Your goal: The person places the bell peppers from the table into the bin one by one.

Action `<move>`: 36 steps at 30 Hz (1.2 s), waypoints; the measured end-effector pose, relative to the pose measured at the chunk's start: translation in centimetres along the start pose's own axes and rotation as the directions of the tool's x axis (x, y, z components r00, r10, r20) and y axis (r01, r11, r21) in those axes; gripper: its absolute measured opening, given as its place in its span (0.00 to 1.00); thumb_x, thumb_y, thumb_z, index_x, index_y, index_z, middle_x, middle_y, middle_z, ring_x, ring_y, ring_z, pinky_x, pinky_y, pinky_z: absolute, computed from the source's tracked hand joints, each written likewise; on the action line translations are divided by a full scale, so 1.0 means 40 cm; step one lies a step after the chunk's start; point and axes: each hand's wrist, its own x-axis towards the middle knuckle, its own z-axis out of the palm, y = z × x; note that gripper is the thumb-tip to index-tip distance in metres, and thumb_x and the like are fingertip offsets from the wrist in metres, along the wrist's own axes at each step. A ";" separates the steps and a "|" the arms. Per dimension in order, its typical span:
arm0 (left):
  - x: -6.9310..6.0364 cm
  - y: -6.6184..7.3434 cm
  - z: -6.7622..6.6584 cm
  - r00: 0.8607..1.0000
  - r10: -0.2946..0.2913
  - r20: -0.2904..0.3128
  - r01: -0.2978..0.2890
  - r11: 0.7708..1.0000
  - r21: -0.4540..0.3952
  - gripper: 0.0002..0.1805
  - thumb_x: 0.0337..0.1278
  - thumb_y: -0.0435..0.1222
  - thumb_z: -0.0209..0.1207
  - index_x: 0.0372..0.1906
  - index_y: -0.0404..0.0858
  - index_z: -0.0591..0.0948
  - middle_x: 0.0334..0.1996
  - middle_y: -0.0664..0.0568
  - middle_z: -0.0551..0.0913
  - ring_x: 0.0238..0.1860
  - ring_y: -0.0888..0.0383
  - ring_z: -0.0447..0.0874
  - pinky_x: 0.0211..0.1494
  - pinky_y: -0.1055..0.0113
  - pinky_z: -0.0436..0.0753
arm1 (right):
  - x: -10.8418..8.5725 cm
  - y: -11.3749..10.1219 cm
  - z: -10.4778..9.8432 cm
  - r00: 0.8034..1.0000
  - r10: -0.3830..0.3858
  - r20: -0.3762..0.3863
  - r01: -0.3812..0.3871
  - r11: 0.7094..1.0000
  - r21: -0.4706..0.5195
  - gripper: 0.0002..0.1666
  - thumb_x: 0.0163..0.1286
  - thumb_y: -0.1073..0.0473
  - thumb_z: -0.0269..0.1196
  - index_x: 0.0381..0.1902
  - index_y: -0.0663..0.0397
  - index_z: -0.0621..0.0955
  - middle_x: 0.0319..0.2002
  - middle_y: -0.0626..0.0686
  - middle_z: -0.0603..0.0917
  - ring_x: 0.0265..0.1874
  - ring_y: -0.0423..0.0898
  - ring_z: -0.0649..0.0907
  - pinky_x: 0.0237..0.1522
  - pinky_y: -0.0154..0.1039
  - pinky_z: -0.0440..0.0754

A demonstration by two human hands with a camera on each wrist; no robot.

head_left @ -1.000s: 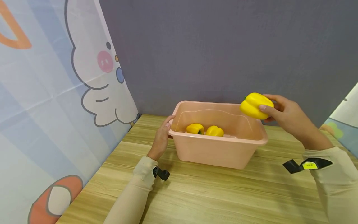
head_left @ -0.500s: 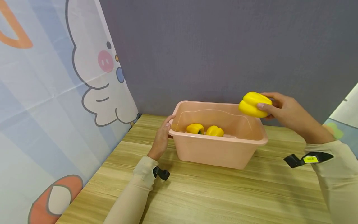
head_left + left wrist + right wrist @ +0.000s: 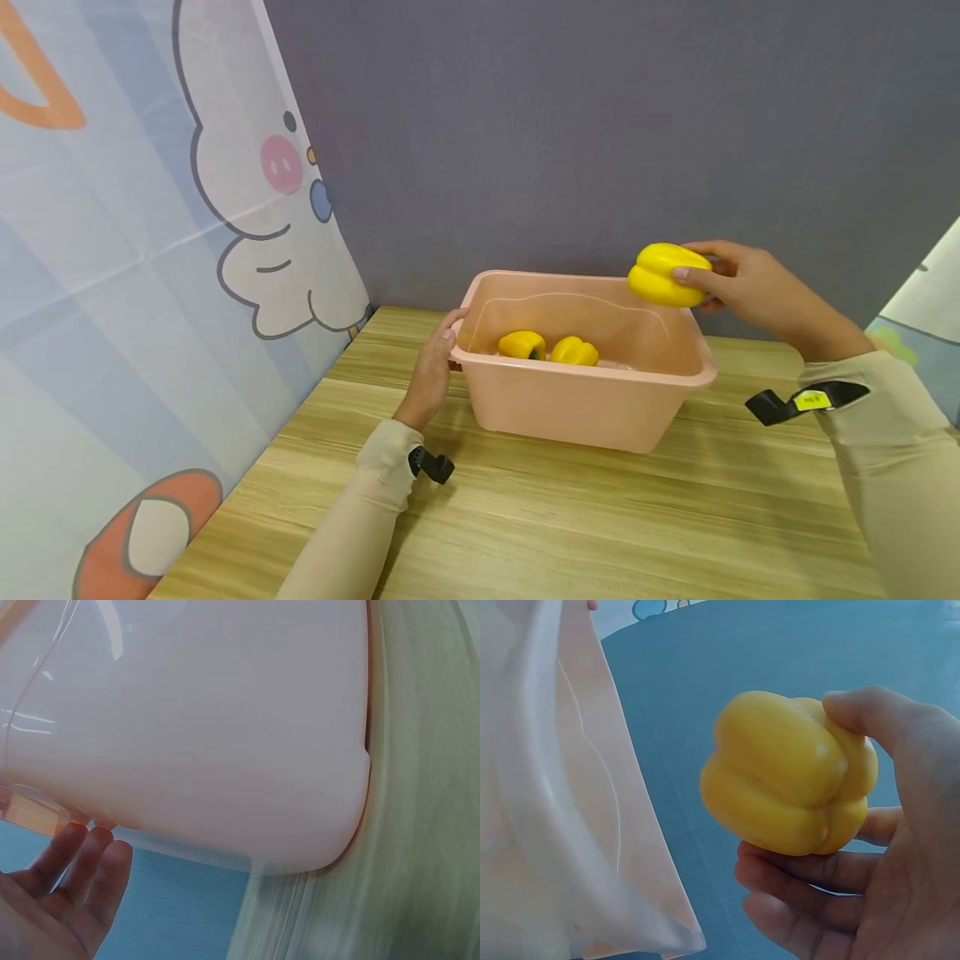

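My right hand (image 3: 761, 290) holds a yellow bell pepper (image 3: 663, 275) between thumb and fingers, above the right back part of a pink plastic tub (image 3: 562, 404). In the right wrist view the same bell pepper (image 3: 776, 776) shows its lobed end, apart from the tub's rim. At the tub's left end my left hand (image 3: 431, 375) grips the rim. The left wrist view shows fingers (image 3: 105, 885) bent up against the underside of that rim. Two more yellow bell peppers, one at the left (image 3: 522, 344) and one beside it (image 3: 575, 351), lie inside the tub, partly hidden by its front wall.
The tub stands on a wood-grain table (image 3: 525, 517). Behind it rises a dark grey panel (image 3: 585, 150). A cloth printed with cartoon figures (image 3: 150, 250) hangs along the left side, and another printed cloth (image 3: 918, 333) shows at the right edge.
My right hand has carried the bell pepper a little to the left and slightly up, further over the tub. The left hand, the tub and the peppers inside stay put.
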 end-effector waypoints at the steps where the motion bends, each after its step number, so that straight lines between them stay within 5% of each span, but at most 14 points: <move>1: -0.001 0.000 0.000 1.000 -0.001 -0.001 0.001 1.000 0.000 0.29 0.79 0.51 0.34 0.75 0.45 0.66 0.62 0.39 0.75 0.45 0.49 0.79 0.42 0.55 0.81 | 0.005 0.000 0.000 1.000 0.004 0.012 -0.004 1.000 -0.003 0.45 0.73 0.36 0.57 0.77 0.55 0.61 0.60 0.64 0.78 0.38 0.43 0.83 0.38 0.33 0.81; 9: 0.004 -0.011 -0.003 1.000 -0.015 0.017 0.015 1.000 -0.007 0.27 0.80 0.42 0.32 0.76 0.38 0.63 0.63 0.32 0.72 0.45 0.48 0.78 0.42 0.57 0.80 | 0.021 -0.009 0.004 0.997 -0.010 0.078 0.013 0.999 -0.045 0.42 0.73 0.36 0.58 0.73 0.55 0.66 0.60 0.63 0.79 0.46 0.48 0.82 0.41 0.37 0.82; 23: 0.004 -0.020 0.009 1.000 0.011 -0.011 -0.011 1.000 -0.009 0.30 0.77 0.54 0.35 0.75 0.46 0.66 0.60 0.34 0.74 0.43 0.49 0.79 0.41 0.51 0.80 | 0.061 -0.003 0.003 0.993 0.009 0.118 0.003 0.995 -0.095 0.47 0.71 0.32 0.56 0.75 0.58 0.64 0.60 0.66 0.77 0.50 0.55 0.81 0.47 0.51 0.83; 36: 0.005 -0.025 0.008 1.000 0.015 -0.005 -0.015 1.000 -0.006 0.30 0.78 0.53 0.33 0.75 0.46 0.66 0.61 0.36 0.74 0.44 0.49 0.79 0.41 0.52 0.81 | 0.096 -0.005 0.016 0.983 0.035 0.179 -0.026 0.998 -0.049 0.50 0.69 0.30 0.57 0.74 0.60 0.64 0.62 0.65 0.75 0.51 0.54 0.81 0.46 0.49 0.84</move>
